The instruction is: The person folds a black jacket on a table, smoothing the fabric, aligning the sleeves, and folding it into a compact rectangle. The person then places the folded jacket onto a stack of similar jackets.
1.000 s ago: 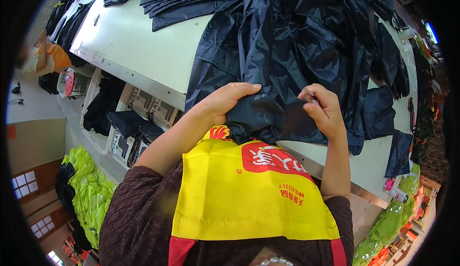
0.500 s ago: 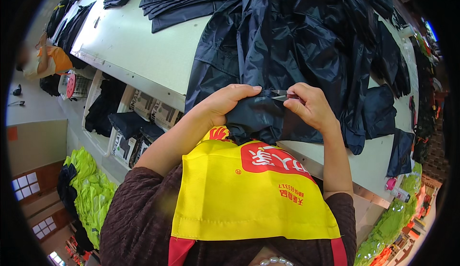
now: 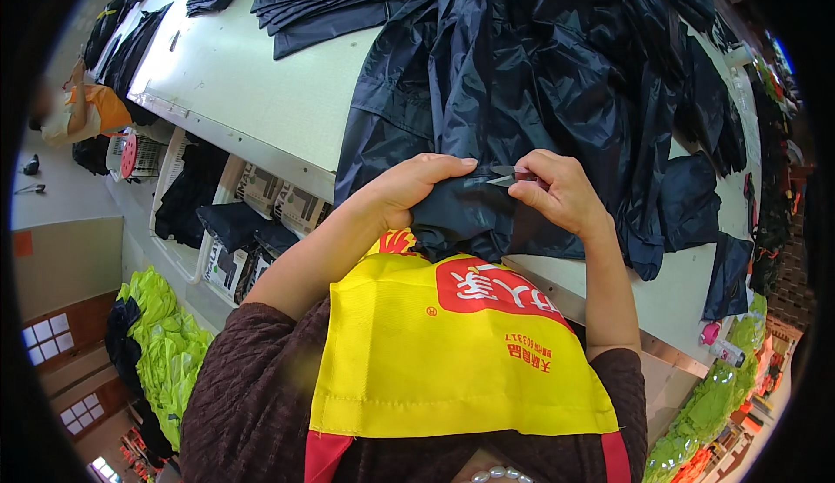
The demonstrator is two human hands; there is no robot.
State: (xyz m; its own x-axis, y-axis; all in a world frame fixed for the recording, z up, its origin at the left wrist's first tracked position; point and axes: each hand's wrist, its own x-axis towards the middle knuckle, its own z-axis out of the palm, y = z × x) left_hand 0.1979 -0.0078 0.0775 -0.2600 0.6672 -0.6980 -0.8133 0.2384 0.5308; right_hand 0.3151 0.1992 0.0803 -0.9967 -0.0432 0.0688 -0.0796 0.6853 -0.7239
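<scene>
A large, shiny dark navy garment [image 3: 539, 74] lies bunched over the table's front edge, with its near end in front of me. My left hand [image 3: 404, 189] is closed on the near part of this fabric, thumb stretched along the top and fingers hidden beneath. Just to the right, my right hand [image 3: 567, 194] grips a pair of thread snips [image 3: 504, 176]. Their pointed blades stand apart and face left, over the fabric close to my left thumb. Whether a thread lies between the blades is too small to tell.
The pale table [image 3: 252, 92] carries a stack of folded dark garments [image 3: 335, 0] at the back and a folded dark piece [image 3: 690, 200] on the right. Beneath its left side are white bins [image 3: 228, 179] holding dark fabric and printed packages. Bright green bundles [image 3: 165, 344] sit at lower left. Another person [image 3: 83, 113] is far left.
My right hand has shifted slightly left, bringing the snips' blades closer to my left thumb. My left hand and the garment stay nearly still.
</scene>
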